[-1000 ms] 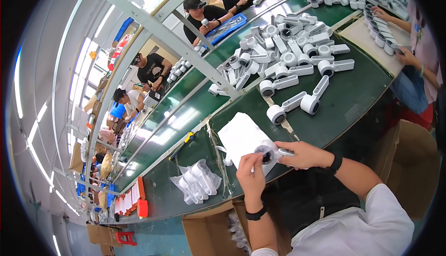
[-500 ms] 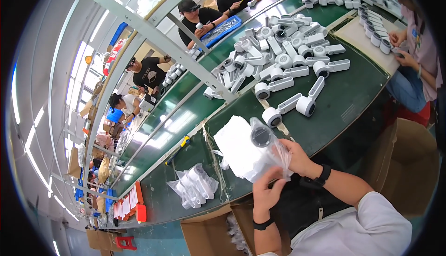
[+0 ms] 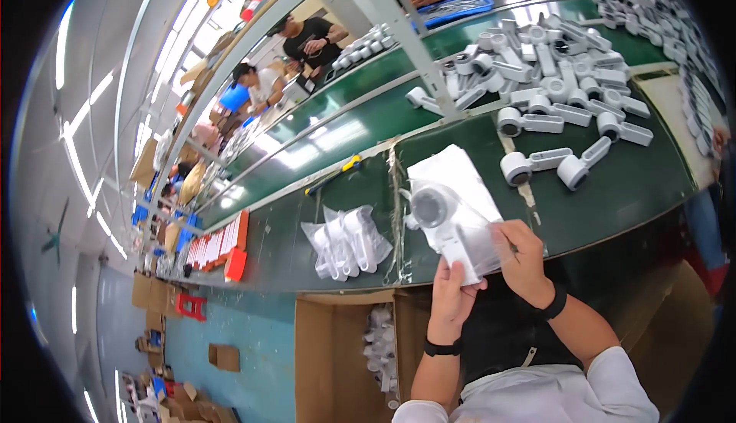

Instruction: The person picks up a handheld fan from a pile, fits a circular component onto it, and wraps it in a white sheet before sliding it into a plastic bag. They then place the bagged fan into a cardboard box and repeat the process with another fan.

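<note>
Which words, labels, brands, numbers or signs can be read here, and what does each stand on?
None reads clearly enough to quote.
Device in the left hand: any marking is too small to read.
Co-worker's black shirt: pale print, too small and blurred to read.
White sheets: no lettering can be made out.
Red-and-white stack: any print is too small to read.

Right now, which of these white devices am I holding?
The single bagged one, its handle in your left hand over the white stack. The bagged group lies to its left; the heaped devices are unbagged.
</note>
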`<state>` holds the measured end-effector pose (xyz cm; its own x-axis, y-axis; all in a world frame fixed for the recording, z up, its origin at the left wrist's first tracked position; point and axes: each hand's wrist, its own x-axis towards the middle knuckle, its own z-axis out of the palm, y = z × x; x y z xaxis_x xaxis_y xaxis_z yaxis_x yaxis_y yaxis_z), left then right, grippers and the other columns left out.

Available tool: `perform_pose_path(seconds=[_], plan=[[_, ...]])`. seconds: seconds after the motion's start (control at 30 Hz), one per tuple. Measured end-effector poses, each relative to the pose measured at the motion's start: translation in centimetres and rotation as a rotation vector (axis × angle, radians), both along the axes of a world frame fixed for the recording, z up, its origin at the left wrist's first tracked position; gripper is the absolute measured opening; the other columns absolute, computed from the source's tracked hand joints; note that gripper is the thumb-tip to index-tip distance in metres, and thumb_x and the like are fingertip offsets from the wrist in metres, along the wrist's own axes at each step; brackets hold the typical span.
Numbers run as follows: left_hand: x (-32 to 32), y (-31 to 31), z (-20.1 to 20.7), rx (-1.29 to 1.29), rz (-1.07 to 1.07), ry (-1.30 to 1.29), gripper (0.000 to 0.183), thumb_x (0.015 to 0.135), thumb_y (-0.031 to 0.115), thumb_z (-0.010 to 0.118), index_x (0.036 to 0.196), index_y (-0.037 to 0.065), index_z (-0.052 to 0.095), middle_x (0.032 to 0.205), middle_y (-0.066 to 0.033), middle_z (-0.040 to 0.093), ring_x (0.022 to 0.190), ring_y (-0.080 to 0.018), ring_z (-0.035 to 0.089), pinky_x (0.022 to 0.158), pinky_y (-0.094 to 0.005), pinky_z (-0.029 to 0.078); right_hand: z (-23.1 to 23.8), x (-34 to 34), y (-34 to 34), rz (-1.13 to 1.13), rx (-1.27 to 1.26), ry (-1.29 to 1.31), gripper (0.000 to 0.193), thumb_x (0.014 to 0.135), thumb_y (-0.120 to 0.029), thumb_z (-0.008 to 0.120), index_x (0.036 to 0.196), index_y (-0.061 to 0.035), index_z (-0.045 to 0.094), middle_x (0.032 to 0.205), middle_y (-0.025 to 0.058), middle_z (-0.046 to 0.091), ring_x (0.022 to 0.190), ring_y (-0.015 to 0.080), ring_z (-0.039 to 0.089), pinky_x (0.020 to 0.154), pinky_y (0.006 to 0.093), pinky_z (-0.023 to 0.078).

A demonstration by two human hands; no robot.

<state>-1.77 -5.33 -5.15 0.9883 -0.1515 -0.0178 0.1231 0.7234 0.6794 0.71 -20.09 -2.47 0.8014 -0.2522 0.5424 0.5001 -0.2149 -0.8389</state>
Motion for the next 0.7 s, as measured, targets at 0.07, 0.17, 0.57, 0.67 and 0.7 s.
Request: perform_pose_path(seconds=[0.07, 0.17, 0.57, 0.67, 0.7], plan=[[-0.7, 2.1, 0.2, 0.043, 0.118, -0.033, 0.035, 0.098, 0.021, 0.057, 0.127, 0.006, 0.047, 0.11, -0.01, 0.063, 0.083, -0.0205, 0.064, 0.065, -0.0339, 0.055, -0.9, -0.6, 0.4, 0.082, -0.092, -0.023, 0.009, 0.087, -0.005, 0.065, 0.092, 0.0012, 0.067, 0.081, 0.0108, 0.063, 0.069, 0.0242, 0.058, 0.063, 0.031, 0.046], [-2.1, 5.5, 1.2, 0.183, 0.362, -0.063, 0.03, 0.096, 0.012, 0.059, 0.122, 0.002, 0.05, 0.113, -0.0123, 0.062, 0.09, -0.0249, 0.066, 0.065, -0.0371, 0.057, -1.3, -1.0, -0.2, 0.208, -0.246, -0.09, 0.007, 0.084, -0.005, 0.069, 0.089, 0.0002, 0.068, 0.072, 0.0093, 0.063, 0.065, 0.0207, 0.059, 0.06, 0.0293, 0.046], [0.8, 28.6, 0.3, 1.477, 1.286, 0.245, 0.041, 0.087, 0.014, 0.068, 0.12, -0.007, 0.058, 0.106, -0.0188, 0.066, 0.092, -0.0248, 0.065, 0.072, -0.0336, 0.053, -6.0, 0.9, -3.4, 0.366, -0.149, 0.312, 0.015, 0.086, -0.01, 0.069, 0.093, 0.0028, 0.069, 0.074, 0.0056, 0.066, 0.061, 0.0071, 0.058, 0.056, 0.0226, 0.047], [3.2, 29.4, -1.8, 1.786, 1.171, 0.296, 0.043, 0.084, 0.018, 0.07, 0.118, -0.006, 0.06, 0.109, -0.0231, 0.066, 0.099, -0.0324, 0.064, 0.087, -0.039, 0.05, -6.0, 0.9, -3.5, 0.326, -0.131, 0.299, 0.015, 0.086, -0.01, 0.069, 0.093, 0.003, 0.069, 0.073, 0.0053, 0.066, 0.061, 0.007, 0.057, 0.055, 0.0224, 0.046], [3.5, 29.9, -2.0, 1.828, 1.059, 0.376, 0.044, 0.083, 0.02, 0.071, 0.118, -0.006, 0.061, 0.111, -0.0246, 0.065, 0.102, -0.036, 0.063, 0.093, -0.0408, 0.047, -5.9, 0.9, -3.4, 0.333, -0.128, 0.293, 0.015, 0.086, -0.01, 0.069, 0.093, 0.003, 0.069, 0.073, 0.0053, 0.066, 0.061, 0.007, 0.057, 0.055, 0.0224, 0.046]])
